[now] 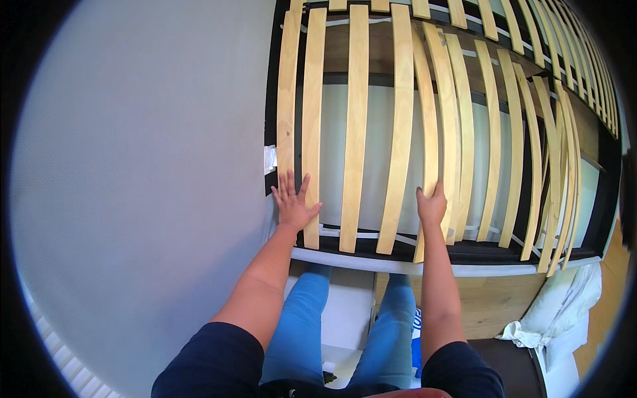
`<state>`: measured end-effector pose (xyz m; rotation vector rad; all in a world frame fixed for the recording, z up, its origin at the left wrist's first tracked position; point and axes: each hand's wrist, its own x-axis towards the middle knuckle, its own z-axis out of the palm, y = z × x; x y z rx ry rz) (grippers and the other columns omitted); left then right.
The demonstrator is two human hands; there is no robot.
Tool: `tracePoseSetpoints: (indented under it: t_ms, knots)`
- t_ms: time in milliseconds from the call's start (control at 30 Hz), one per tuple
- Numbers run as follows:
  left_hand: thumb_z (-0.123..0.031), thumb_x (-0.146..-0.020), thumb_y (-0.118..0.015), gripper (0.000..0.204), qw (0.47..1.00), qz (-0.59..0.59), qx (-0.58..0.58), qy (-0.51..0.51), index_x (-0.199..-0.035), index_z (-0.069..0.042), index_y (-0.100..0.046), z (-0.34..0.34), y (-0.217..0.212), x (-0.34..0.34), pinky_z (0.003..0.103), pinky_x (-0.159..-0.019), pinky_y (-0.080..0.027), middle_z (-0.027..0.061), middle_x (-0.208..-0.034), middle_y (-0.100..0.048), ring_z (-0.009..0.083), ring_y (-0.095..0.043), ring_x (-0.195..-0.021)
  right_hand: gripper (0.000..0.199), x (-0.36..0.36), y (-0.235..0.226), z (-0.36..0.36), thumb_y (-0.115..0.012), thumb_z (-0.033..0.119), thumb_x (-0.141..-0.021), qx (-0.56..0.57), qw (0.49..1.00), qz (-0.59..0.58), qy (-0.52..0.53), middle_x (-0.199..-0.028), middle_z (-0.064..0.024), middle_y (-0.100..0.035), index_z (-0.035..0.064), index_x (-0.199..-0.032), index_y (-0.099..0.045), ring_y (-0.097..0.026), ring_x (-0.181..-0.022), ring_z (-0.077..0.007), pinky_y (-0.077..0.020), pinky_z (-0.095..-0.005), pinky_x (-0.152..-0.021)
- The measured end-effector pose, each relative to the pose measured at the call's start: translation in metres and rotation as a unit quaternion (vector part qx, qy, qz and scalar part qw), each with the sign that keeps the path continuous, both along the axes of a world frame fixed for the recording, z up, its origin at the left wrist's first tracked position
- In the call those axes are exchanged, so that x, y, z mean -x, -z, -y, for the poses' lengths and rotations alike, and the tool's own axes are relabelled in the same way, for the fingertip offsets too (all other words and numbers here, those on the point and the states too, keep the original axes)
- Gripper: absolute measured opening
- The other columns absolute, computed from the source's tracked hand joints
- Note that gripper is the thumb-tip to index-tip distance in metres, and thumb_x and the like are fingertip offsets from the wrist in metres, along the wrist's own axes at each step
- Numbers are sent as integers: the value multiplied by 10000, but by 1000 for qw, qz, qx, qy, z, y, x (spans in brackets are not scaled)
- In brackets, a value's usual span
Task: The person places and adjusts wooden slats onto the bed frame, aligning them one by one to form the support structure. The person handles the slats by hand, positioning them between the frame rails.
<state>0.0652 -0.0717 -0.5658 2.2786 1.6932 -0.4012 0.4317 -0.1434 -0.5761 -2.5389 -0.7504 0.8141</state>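
Left hand [294,202] lies flat with fingers spread on the near ends of the two leftmost slats [300,119], right by the grey wall [133,166]. Right hand [432,205] is curled around a loose slat [430,132] further right, which sits crooked across the black bed frame [464,252]. White bedding [557,312] is bunched up on the floor at the near right.

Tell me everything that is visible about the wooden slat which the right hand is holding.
The slat is a long, thin strip of pale, light-yellow wood with a slight bow. It lies among the other slats of a dark bed frame, but tilted, so it crosses close to its neighbour instead of running parallel. Its near end reaches the front rail. The right hand grips it near that end, fingers wrapped over its edge. The left hand rests flat on other slats, away from it.
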Motion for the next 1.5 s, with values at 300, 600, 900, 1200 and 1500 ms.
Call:
tracePoseSetpoints:
  t_ms: [300,600,900,1200,1500]
  knots:
    - [-579,-755,-681,1066,998,-15,59,-12,-1531,-379,21,-6,-4,-6,630,-1129,62,100,-1593,196,341,208,-1454,552,12,-33,29,-728,252,-710,15,999,26,31,-890,-257,-671,57,-1179,-513,-644,-849,-454,-516,-501,-738]
    - [-584,-764,-668,1062,997,-31,71,-9,-1536,-356,25,-6,-1,-4,629,-1124,75,117,-1590,200,350,232,-1444,500,15,-44,28,-737,212,-664,22,996,60,55,-848,-230,-657,61,-1077,-499,-626,-828,-454,-499,-507,-711]
    - [-557,-755,-687,1092,999,-31,43,13,-1546,-288,16,-4,3,-1,632,-1125,58,162,-1584,190,383,206,-1446,527,15,-38,30,-740,192,-666,23,994,83,73,-857,-232,-657,54,-1115,-501,-631,-824,-447,-498,-501,-702]
    - [-550,-757,-692,1071,999,-14,27,17,-1546,-309,-9,-4,2,-1,644,-1126,19,153,-1594,153,390,161,-1455,573,8,-44,-9,-783,324,-712,61,992,91,55,-897,-234,-672,52,-1129,-499,-649,-844,-437,-518,-494,-715]
    - [-611,-754,-657,1065,999,12,-17,39,-1547,-320,-7,-5,15,5,661,-1119,5,171,-1596,123,418,131,-1455,935,-10,5,16,-828,530,-635,144,988,49,-4,-949,-245,-673,6,-1304,-437,-662,-890,-417,-537,-493,-729]
